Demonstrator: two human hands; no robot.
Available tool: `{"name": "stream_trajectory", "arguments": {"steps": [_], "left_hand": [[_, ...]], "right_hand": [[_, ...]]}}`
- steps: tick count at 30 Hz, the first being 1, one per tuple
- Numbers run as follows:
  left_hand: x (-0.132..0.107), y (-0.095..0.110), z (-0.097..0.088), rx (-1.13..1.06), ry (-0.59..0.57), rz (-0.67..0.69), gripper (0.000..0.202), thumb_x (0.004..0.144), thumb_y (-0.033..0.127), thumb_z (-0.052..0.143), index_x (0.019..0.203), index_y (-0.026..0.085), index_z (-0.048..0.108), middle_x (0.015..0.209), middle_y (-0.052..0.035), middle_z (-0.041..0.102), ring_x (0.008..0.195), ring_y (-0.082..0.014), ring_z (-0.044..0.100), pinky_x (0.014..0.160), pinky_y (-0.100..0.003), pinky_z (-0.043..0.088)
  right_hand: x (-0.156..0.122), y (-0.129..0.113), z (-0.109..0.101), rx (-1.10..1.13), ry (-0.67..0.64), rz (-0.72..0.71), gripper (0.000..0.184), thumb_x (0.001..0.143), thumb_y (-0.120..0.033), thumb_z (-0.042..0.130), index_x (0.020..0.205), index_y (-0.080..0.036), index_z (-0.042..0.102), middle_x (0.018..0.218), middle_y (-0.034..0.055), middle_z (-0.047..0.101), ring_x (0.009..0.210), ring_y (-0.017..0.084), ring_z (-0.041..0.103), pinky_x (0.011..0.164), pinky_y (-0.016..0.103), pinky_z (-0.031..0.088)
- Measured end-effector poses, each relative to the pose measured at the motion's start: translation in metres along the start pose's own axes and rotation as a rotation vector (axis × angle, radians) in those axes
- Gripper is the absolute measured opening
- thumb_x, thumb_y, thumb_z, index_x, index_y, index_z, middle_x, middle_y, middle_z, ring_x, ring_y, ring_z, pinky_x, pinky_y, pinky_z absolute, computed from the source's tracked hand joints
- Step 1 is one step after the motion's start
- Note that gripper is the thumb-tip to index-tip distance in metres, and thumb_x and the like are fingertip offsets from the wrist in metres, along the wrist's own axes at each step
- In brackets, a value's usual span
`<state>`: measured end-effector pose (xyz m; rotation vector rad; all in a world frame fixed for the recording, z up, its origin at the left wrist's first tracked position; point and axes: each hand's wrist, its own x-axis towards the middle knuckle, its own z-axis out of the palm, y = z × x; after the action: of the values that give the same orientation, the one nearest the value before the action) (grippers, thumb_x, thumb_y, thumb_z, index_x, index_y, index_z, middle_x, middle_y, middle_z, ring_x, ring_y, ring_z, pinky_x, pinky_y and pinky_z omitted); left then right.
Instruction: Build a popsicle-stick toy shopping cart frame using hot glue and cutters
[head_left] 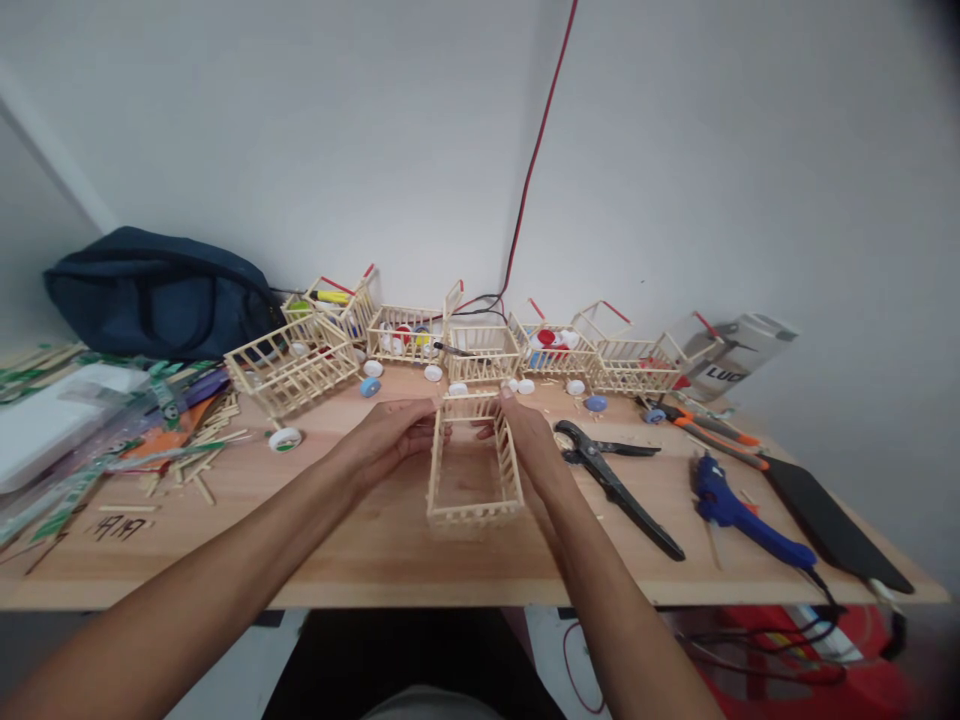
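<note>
Between my hands is a small open frame basket (474, 512) made of thin wooden sticks, near the middle of the table's front half. My left hand (397, 432) grips its far left corner, fingertips partly hidden behind the sticks. On the far right corner my right hand (525, 430) is closed, thumb on the top edge. Beyond them stands a row of similar stick carts with bottle-cap wheels and red handles, among them a middle cart (484, 352) with a dark pen lying across it and a left cart (296, 365) tilted to one side.
To the right lie black pliers (615, 485), a blue glue gun (746, 515), orange-handled pliers (712, 432) and a long black flat object (832, 520). At the left are a navy bag (161, 290), a white box (60, 420) and loose sticks (202, 480). A clear container (739, 355) leans behind.
</note>
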<state>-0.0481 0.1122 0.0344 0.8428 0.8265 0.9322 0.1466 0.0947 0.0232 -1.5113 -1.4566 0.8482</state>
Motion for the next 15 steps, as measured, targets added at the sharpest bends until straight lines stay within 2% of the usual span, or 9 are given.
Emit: {"name": "stream_trajectory", "arguments": {"steps": [15], "left_hand": [[-0.0004, 0.0002, -0.0018, 0.000, -0.019, -0.002, 0.014, 0.081, 0.021, 0.066, 0.080, 0.008, 0.073, 0.079, -0.0110, 0.074, 0.067, -0.0132, 0.066, 0.069, -0.023, 0.057]], "right_hand": [[0.0022, 0.0023, 0.0003, -0.026, -0.011, 0.006, 0.068, 0.089, -0.069, 0.029, 0.087, -0.018, 0.073, 0.070, 0.0077, 0.073, 0.068, 0.021, 0.069, 0.072, 0.031, 0.050]]}}
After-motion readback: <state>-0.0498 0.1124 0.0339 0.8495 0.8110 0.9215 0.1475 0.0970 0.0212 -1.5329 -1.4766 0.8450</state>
